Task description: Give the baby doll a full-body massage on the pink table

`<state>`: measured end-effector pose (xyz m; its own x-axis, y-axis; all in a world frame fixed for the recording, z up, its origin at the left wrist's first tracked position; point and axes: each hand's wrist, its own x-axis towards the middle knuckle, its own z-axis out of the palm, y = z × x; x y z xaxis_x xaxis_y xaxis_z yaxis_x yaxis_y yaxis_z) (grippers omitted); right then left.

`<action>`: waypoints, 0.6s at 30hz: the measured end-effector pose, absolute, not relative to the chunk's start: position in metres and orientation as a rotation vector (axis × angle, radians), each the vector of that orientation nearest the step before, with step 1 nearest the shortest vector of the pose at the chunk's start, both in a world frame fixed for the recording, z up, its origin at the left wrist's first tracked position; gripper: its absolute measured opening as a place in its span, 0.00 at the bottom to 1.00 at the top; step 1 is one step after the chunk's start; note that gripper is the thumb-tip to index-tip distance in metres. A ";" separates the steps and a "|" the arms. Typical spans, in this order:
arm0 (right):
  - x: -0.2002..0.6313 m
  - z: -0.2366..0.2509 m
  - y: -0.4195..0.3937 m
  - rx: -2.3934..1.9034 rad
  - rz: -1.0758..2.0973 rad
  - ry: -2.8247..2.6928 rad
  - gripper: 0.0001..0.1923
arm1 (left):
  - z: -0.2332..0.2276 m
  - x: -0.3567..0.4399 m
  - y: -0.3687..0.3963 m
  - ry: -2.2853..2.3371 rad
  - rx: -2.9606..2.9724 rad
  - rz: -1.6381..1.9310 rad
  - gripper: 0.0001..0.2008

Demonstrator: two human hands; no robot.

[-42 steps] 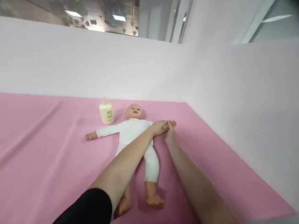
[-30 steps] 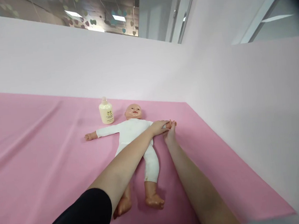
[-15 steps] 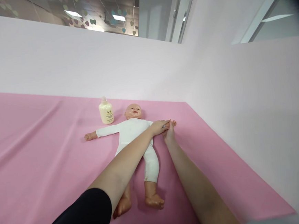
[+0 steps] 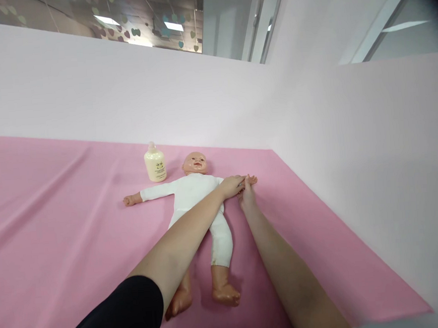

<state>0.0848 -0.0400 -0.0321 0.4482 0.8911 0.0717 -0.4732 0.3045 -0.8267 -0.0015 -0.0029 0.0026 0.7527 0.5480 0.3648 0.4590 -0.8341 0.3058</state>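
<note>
A baby doll (image 4: 193, 191) in a white bodysuit lies face up, arms spread and head toward the wall. My left hand (image 4: 233, 186) is wrapped over the doll's arm on the right side, just short of its wrist. Close beside it, my right hand (image 4: 246, 194) grips the same arm near the wrist, its thumb on top. The doll's small hand (image 4: 253, 180) pokes out past my fingers. My left forearm crosses over the doll's belly and hides part of its body and one leg.
A pale yellow lotion bottle (image 4: 155, 163) stands upright left of the doll's head. Pink sheeting (image 4: 76, 236) with some creases covers the surface. White walls (image 4: 122, 90) rise behind and to the right, with windows above.
My right thumb has shifted slightly left along the doll's arm near the wrist. The doll's body and the bottle stay where they were.
</note>
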 end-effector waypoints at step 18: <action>0.084 -0.025 -0.043 -0.847 1.066 -0.487 0.26 | -0.001 0.001 0.000 0.879 2.632 0.688 0.24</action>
<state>0.0842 -0.0433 -0.0250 0.4245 0.9043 -0.0440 -0.5585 0.2233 -0.7989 0.0008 -0.0003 -0.0014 0.7010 0.6221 0.3487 0.4877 -0.7749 0.4021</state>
